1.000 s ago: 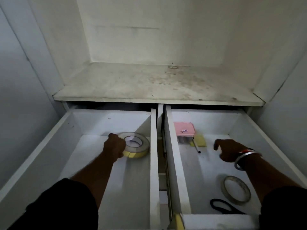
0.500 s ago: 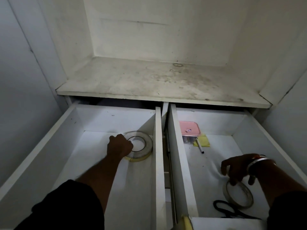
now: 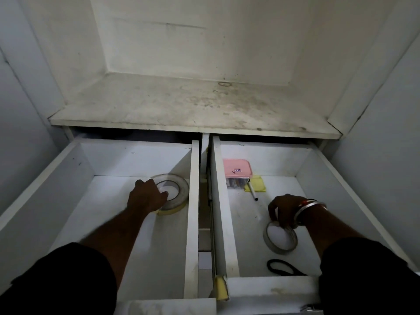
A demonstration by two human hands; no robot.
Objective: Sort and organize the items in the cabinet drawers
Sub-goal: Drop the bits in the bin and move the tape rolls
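Note:
Two white drawers stand pulled out side by side. In the left drawer (image 3: 68, 201) a wide tape roll (image 3: 180, 193) lies on top of a yellow roll near the right wall. My left hand (image 3: 145, 198) grips its near rim, fingers curled into the core. In the right drawer (image 3: 318, 169) a thinner clear tape roll (image 3: 280, 241) is tilted up at its far edge. My right hand (image 3: 285, 211) pinches that far rim from above.
At the back of the right drawer sit a pink-lidded box (image 3: 237, 170), a yellow pad (image 3: 256, 186) and a pen (image 3: 252, 192). Black scissors (image 3: 281, 268) lie near its front. A stained shelf (image 3: 193, 105) spans above both drawers.
My right hand came down from mid-drawer onto the thin tape roll and took hold of its rim, tilting it up. My left hand stays on the wide roll.

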